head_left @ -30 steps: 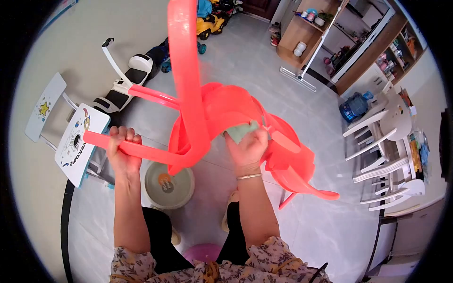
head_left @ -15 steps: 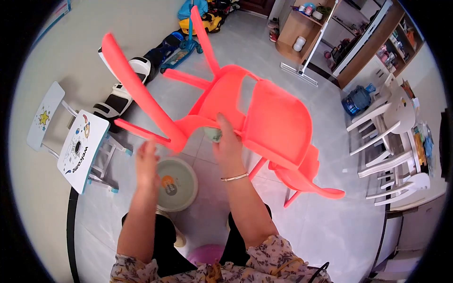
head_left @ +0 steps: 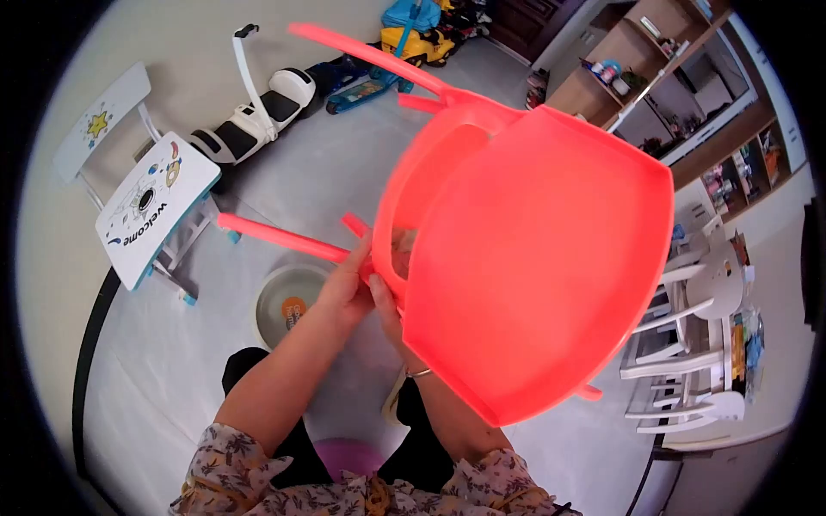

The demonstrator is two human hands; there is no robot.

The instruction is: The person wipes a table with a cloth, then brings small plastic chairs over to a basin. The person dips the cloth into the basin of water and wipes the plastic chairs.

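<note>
A coral-red plastic child's chair (head_left: 533, 258) is held up in front of me, tipped over, its broad flat tray-like panel facing the camera. Two of its legs stick out to the left. My left hand (head_left: 344, 292) is closed around the chair where a leg meets the frame. Close beside it, my right hand (head_left: 387, 314) grips the chair's edge, partly covered by the panel. Some skin shows through the chair's opening. The green cloth-like piece seen earlier is out of sight. Below my left hand sits a round pale basin (head_left: 268, 301) with an orange label.
A white folding chair (head_left: 159, 206) with "welcome" on its seat stands left. Behind it are a white self-balancing scooter (head_left: 277, 99) and a blue kick scooter (head_left: 361, 93). White chairs (head_left: 680, 365) line the right side. Something purple (head_left: 344, 456) lies beneath me.
The chair has turned and come closer, its flat panel now large in view. My left hand has moved from free air onto the chair. The green piece has gone out of sight.
</note>
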